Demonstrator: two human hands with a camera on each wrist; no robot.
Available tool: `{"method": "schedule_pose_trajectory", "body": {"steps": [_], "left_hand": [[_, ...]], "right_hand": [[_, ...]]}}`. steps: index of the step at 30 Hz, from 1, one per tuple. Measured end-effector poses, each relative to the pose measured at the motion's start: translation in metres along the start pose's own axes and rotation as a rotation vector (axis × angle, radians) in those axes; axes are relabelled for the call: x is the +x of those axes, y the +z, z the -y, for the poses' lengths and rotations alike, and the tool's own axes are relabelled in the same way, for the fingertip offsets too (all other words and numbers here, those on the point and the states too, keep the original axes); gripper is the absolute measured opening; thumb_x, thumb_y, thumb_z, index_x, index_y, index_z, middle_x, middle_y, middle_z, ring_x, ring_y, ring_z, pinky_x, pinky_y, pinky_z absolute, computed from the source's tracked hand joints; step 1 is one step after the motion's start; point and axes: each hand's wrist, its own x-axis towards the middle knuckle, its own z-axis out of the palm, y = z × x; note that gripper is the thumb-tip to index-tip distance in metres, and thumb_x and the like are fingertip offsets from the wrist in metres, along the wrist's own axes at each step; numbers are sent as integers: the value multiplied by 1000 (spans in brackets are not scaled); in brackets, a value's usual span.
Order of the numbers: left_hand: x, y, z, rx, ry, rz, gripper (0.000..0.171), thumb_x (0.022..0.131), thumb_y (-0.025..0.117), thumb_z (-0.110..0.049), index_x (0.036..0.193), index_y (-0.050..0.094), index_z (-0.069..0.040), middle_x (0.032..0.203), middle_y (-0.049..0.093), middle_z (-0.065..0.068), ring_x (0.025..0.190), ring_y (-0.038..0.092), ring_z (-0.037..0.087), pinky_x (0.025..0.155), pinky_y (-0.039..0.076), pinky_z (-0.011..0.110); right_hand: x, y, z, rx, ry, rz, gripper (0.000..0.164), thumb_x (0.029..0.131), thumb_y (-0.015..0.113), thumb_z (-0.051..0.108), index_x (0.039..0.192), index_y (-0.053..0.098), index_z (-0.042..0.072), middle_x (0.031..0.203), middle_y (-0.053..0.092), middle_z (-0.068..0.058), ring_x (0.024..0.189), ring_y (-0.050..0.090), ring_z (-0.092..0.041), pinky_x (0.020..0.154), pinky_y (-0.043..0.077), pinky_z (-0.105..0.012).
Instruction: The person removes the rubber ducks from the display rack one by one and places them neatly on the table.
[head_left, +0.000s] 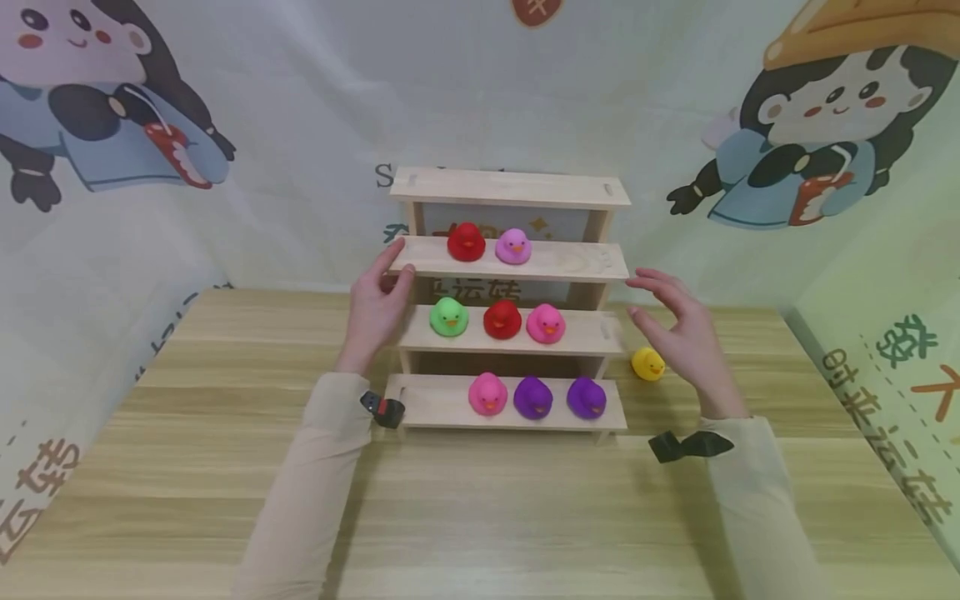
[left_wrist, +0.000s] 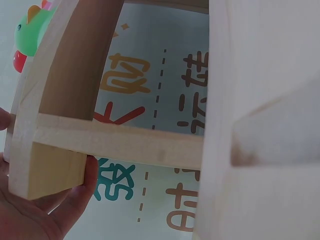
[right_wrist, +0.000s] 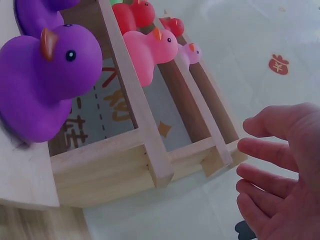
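A stepped wooden rack [head_left: 510,188] stands on the table, with rubber ducks on three of its tiers. My left hand [head_left: 378,304] grips the left end of the second tier from the top; in the left wrist view its fingers [left_wrist: 91,175] wrap that corner. Beside the rack's right end, my right hand [head_left: 682,342] is held in the air with fingers apart, holding nothing. A red duck [head_left: 467,242] and a lilac duck [head_left: 513,247] sit on the second tier. Below them are a green duck [head_left: 448,317], a red duck [head_left: 502,320] and a pink duck [head_left: 546,324].
On the lowest tier stand a pink duck [head_left: 488,395] and two purple ducks, one in the middle [head_left: 533,398] and one at right [head_left: 587,398]. A yellow duck [head_left: 648,364] lies on the wooden table [head_left: 487,517], right of the rack. Printed cloth [head_left: 450,83] hangs behind.
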Motion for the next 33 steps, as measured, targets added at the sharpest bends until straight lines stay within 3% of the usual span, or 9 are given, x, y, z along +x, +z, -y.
{"method": "schedule_pose_trajectory", "body": {"steps": [3,8,11,18,22,26,33], "left_hand": [[0,1,1,2,4,-1,48,100,53,-22,147,43,-16,146,44,9,99,61,28,77,49,29],[1,2,1,-11,-1,3,48,100,53,-22,147,43,-16,146,45,10,103,61,31,78,49,30],[1,2,0,-19,-9,4,48,100,53,-22,147,43,-16,146,45,9,102,61,31,78,48,29],[0,1,1,-27,-17,-1,47,100,53,-22,147,43,-17,145,46,8,96,61,27,71,46,24],[0,0,1,-37,-9,-4,47,100,53,-22,146,44,-17,141,50,9,84,59,24,62,44,21],[-1,0,0,-49,4,-16,46,100,53,-20,145,46,-15,137,54,11,76,56,31,57,41,21],[0,2,1,-11,-27,-42,45,100,53,-23,144,47,-18,139,52,11,94,62,33,67,46,23]], "right_hand": [[3,1,4,24,-25,-31,32,92,61,2,124,61,-3,137,51,-18,130,41,-34,108,30,-53],[8,4,12,54,-59,-54,34,92,62,0,125,61,-2,135,53,-16,128,45,-30,108,34,-33],[12,6,17,64,-68,-56,35,91,61,-2,126,60,-3,135,54,-17,127,46,-31,107,34,-28],[20,16,24,107,-78,-38,35,90,61,-5,125,59,-7,134,54,-19,128,45,-30,108,35,-38],[23,25,29,128,-86,-13,35,90,62,-3,126,59,-6,134,53,-19,129,44,-29,107,35,-42],[27,34,34,164,-89,12,37,91,62,-1,128,58,-4,136,52,-17,130,43,-28,108,34,-41],[35,48,36,215,-91,27,41,90,62,-5,130,55,-6,138,49,-19,130,44,-28,108,34,-38]]}}
